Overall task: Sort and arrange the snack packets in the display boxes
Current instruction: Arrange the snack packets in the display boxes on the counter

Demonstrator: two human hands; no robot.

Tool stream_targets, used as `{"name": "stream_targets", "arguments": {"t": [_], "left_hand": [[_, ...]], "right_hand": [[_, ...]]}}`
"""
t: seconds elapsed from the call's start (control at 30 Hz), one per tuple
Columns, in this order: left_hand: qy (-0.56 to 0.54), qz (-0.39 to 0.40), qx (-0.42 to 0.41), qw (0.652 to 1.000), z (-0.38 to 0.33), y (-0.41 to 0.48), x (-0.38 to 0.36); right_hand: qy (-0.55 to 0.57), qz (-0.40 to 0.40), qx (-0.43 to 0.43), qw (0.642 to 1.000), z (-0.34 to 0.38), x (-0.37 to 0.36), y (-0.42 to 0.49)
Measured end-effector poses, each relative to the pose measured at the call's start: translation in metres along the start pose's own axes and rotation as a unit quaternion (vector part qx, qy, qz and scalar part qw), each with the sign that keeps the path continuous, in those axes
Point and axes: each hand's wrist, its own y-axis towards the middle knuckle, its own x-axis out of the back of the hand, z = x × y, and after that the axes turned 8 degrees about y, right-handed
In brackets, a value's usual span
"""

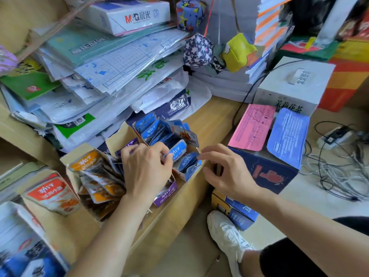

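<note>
Blue snack packets [157,128] stand on edge, packed in a row inside an open blue display box [190,172] at the middle of a wooden desk [211,120]. The row's long axis runs diagonally, from the near right end of the box to its far left end. At the near end, one blue packet [179,149] leans loose above the others.

The left hand [146,168] reaches in from the near left. Its fingers [159,151] are curled, and thumb and forefinger pinch the left edge of that packet. The packet therefore lies just to the right of the left fingers, between the two hands.

The right hand [225,172] hovers at the near right corner of the box, fingers loosely bent and spread, holding nothing. Its forefinger tip is just beside the box wall; whether it touches cannot be told.

The left hand is the nearer one to the packet and has hold of it. The likely next move is to press the packet down in line with the row while the right hand steadies the box.

Just left of the blue box sits a purple display box [165,193], partly under the left hand. Further left is a box of orange snack packets [93,176].
</note>
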Motion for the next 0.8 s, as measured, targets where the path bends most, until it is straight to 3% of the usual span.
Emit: {"name": "stream_targets", "arguments": {"t": [0.23,0.4,0.53,0.67,0.73,0.8], "left_hand": [[0.055,0.058,-0.051,0.996,-0.005,0.003,0.002],[0.036,0.01,-0.04,0.999,-0.002,0.003,-0.004],[-0.003,0.009,0.0,1.0,0.003,0.005,-0.005],[-0.045,0.045,-0.051,0.997,0.009,0.007,-0.006],[-0.054,0.071,-0.066,0.994,0.011,0.009,-0.004],[-0.065,0.07,-0.069,0.993,0.013,0.008,-0.002]], "right_hand": [[-0.088,0.04,0.026,0.995,-0.003,-0.002,-0.002],[-0.134,0.073,0.012,0.988,-0.001,-0.007,-0.004],[-0.104,0.035,-0.002,0.994,0.001,-0.004,0.002],[0.005,-0.052,-0.081,0.995,0.009,-0.002,0.016],[0.07,-0.031,-0.103,0.992,0.014,0.002,0.03],[0.065,0.035,-0.083,0.994,0.019,0.001,0.04]]}}
